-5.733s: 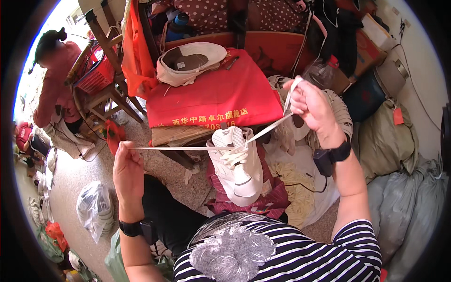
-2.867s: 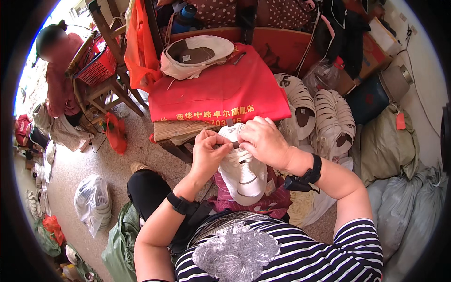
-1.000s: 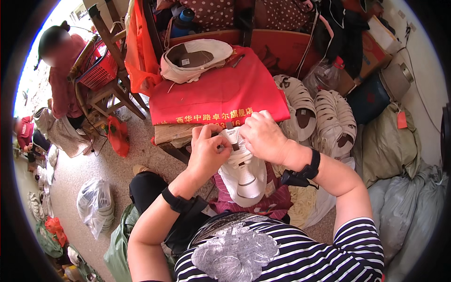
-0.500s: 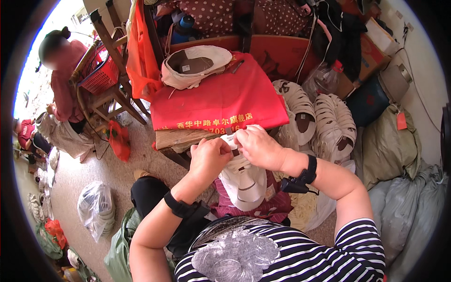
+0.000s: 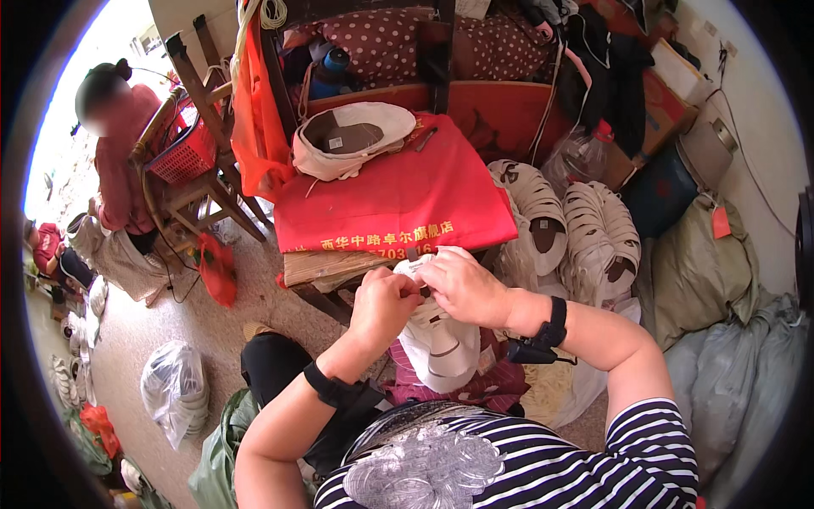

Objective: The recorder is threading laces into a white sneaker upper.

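Observation:
A white shoe (image 5: 437,343) rests on the maroon cloth (image 5: 500,371) over my lap, its far end reaching up between my hands. My left hand (image 5: 380,304) is closed in a pinch at that end; what its fingertips hold is too small to make out. From the other side my right hand (image 5: 462,287) curls over the same end, thumb and fingers closed on it. Just beyond, on the red cloth (image 5: 398,212) over a wooden stool, lies another white shoe (image 5: 356,136) with a dark insole. A small dark tool (image 5: 426,139) lies beside it.
Stacked white shoes (image 5: 600,237) stand to the right of the stool, near a green sack (image 5: 704,263) and grey plastic bags (image 5: 738,373). Bagged shoes (image 5: 175,390) sit on the floor at left. Another person (image 5: 123,161) sits near a chair with a red basket (image 5: 182,153).
The whole view has shifted slightly, with the scene sitting a little lower. My hands stay at the same end of the shoe with only small finger movements.

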The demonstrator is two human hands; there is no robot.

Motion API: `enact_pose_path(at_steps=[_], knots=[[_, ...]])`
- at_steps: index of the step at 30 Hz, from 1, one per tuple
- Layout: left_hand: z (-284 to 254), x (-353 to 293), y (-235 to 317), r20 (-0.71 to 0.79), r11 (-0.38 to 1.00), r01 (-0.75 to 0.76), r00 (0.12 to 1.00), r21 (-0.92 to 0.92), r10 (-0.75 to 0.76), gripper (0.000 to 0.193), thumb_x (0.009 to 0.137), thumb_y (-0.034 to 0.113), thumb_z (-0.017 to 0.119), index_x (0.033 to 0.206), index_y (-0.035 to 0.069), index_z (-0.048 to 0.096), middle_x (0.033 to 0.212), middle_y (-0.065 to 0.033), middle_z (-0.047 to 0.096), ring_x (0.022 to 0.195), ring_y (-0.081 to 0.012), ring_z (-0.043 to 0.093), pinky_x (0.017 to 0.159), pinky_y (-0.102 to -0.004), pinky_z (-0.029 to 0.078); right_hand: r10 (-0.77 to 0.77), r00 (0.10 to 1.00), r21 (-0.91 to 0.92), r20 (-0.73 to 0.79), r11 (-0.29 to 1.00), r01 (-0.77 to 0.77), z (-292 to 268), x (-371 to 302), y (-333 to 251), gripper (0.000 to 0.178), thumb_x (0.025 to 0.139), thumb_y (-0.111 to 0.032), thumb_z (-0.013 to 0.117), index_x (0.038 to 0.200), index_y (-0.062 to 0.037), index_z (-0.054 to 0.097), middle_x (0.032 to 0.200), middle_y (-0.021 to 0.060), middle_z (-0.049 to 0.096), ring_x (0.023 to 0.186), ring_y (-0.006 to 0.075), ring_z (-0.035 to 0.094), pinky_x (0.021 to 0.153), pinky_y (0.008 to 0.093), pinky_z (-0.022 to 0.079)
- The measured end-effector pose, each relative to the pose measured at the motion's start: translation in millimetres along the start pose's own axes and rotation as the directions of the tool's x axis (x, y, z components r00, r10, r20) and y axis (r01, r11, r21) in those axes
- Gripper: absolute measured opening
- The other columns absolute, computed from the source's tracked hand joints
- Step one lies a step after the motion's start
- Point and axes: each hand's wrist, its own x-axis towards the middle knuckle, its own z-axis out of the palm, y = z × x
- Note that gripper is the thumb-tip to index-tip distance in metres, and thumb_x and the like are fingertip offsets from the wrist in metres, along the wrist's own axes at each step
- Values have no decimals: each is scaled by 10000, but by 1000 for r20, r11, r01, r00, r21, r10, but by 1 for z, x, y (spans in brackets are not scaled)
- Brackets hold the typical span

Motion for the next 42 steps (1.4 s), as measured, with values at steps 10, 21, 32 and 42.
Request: enact_pose_path(at_steps=[10, 21, 32, 42], knots=[[-52, -21, -35, -447, 987, -98, 894, -126, 32, 115, 733, 1, 699, 732, 8, 584, 931, -113, 539, 856, -250, 562, 672, -324, 483, 37, 984, -445, -173, 889, -111, -51, -13, 17, 215, 799, -98, 533, 993, -87, 625, 903, 69, 581, 911, 261, 520, 858, 403, 406], [-113, -65, -129, -660, 988, 119, 736, -97, -153, 232, 842, 5, 684, 1061, 47, 622, 1011, -42, 498, 822, -112, 493, 720, -247, 443, 233, 919, -430, -319, 828, -359, -81, -79, 103, 266, 702, 20, 576, 954, -49, 625, 935, 154, 600, 938, 365, 559, 822, 444, 471], [-5, -29, -3, -136, 973, -115, 987, -199, 89, 237, 748, 80, 781, 943, 48, 650, 997, -88, 474, 800, -188, 526, 686, -317, 481, 253, 958, 49, 136, 964, -262, -22, -10, 3, 161, 826, -126, 634, 934, -41, 552, 959, 142, 543, 864, 352, 615, 773, 441, 513], [9, -14, -6, -176, 972, -96, 983, -214, 58, 220, 803, 160, 749, 740, 11, 599, 892, -80, 456, 791, -196, 476, 647, -318, 419, 291, 957, 264, -2, 923, -281, -14, -11, -4, 151, 855, -138, 626, 939, -36, 555, 888, 153, 611, 849, 354, 628, 739, 445, 506]])
